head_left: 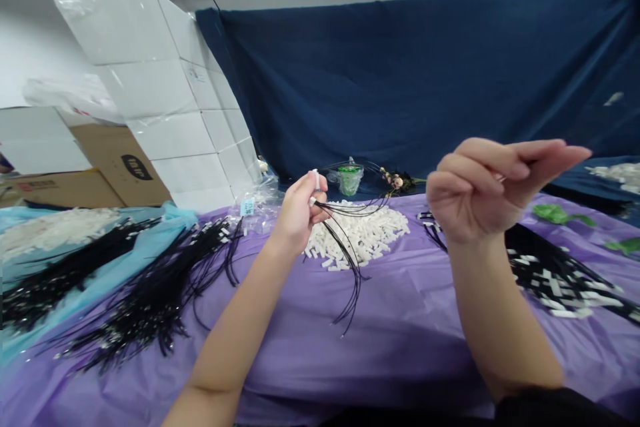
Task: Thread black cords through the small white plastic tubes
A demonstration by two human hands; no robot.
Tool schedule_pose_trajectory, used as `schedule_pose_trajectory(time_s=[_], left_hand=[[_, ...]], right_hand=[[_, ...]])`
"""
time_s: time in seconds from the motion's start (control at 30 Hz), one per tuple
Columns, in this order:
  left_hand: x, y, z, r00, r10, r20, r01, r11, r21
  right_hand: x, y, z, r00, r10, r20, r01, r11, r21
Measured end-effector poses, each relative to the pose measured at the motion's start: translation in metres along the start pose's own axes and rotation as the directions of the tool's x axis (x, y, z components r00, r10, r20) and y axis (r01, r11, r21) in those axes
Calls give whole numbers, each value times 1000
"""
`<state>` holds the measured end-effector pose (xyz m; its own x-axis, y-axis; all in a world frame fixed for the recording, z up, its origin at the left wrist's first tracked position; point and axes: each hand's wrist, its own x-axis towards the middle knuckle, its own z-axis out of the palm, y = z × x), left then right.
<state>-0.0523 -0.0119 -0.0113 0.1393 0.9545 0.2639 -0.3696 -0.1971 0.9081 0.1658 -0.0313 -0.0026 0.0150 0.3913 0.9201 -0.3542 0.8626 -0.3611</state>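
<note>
My left hand [295, 213] is closed in front of the white pile, gripping a few thin black wires [350, 247] that hang down to the right. A small white plastic connector [317, 180] shows upright at its thumb and fingertips. Raised on the right, my right hand [480, 190] has its fingers curled and thumb and forefinger brought together in a pinch. Whatever that pinch holds, if anything, is too small to make out. Behind the wires lies a heap of white plastic connectors [370, 233] on the purple cloth [400, 333].
Bundles of black wires [160, 280] lie on the left, and more wires with white connectors [555, 280] lie right. A plastic cup [349, 177] and flowers [397, 181] stand at the back. White boxes [170, 93] are stacked at left; a blue curtain [400, 80] hangs behind.
</note>
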Motion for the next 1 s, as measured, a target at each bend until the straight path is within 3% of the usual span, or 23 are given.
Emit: schedule_pose_trajectory(time_s=[0.13,0.2,0.3,0.4,0.6,1.0], left_hand=[[-3,-3,1,995,48,90,-52,998,43],[-6,-3,1,990,46,132,-53,997,50],[-11,-1,2,979,24,203,-33,998,45],[-15,1,3,965,-2,261,-7,999,34],[-22,3,6,950,-34,309,28,999,23],[-25,5,6,942,-55,331,41,998,48]], right_hand=[[-9,6,13,987,154,50,-149,985,-87],[-13,8,26,982,185,33,-174,963,-208],[-15,10,40,999,53,13,-38,849,-527],[-14,9,46,994,-62,89,107,716,-690],[-13,6,45,986,-59,156,155,676,-721],[-13,4,45,984,-31,176,153,654,-741]])
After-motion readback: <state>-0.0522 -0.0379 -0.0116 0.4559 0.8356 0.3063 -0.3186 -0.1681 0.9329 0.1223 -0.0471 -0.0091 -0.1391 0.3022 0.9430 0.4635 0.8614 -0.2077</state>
